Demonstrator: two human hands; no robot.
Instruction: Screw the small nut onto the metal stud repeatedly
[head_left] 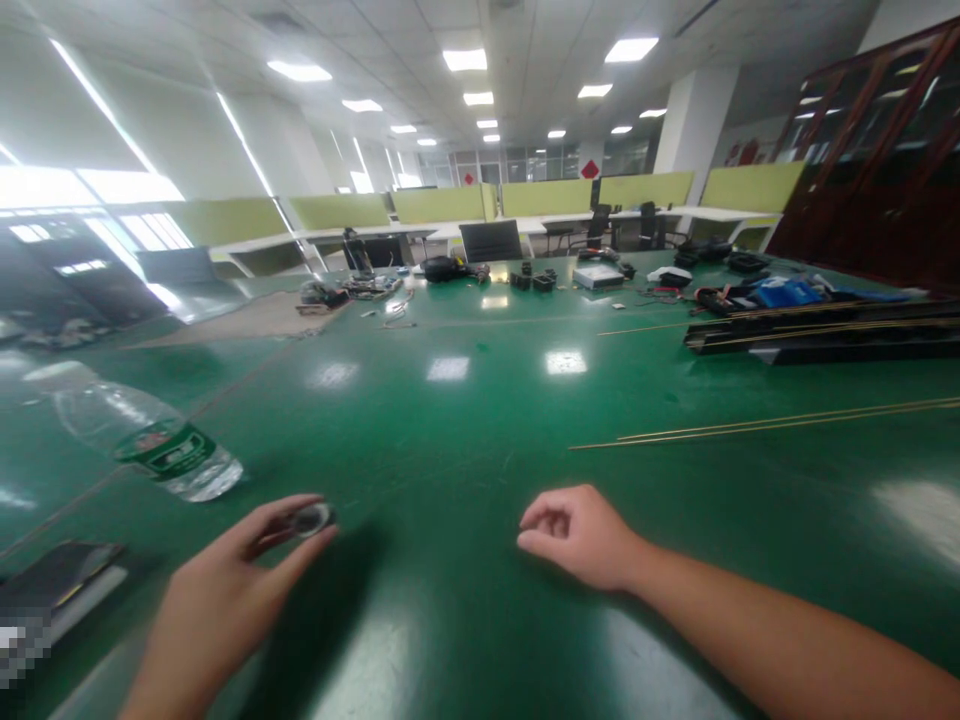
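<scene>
The left hand [217, 600], raised over the glossy green tabletop [450, 450], pinches a small, round, dark-rimmed object with a paler grey face [313, 518] between thumb and fingertips. The right hand [589, 540] is loosely curled at or just above the surface, its thumb drawn towards the bent fingers; whether these meet, or close on anything, cannot be told. The round object lies nearer the left hand's side, in front of a transparent plastic bottle with a green label [180, 450] and well apart from the thin brass-coloured rods [750, 428] beyond the right hand. For a secure hold, the thumb and fingers would best bear on opposite sides of the rim, with light, even pressure; a smooth edge could slip or turn if gripped off centre. Holding the piece low over the tabletop, and turning its face towards the eyes, should limit any drop and aid inspection. The far side of the round object is hidden by the fingers, and blur obscures its surface detail and material. The right palm is concealed, and a dark, flat, rectangular item [60, 575] is cut off at the left edge, partly pixelated.
</scene>
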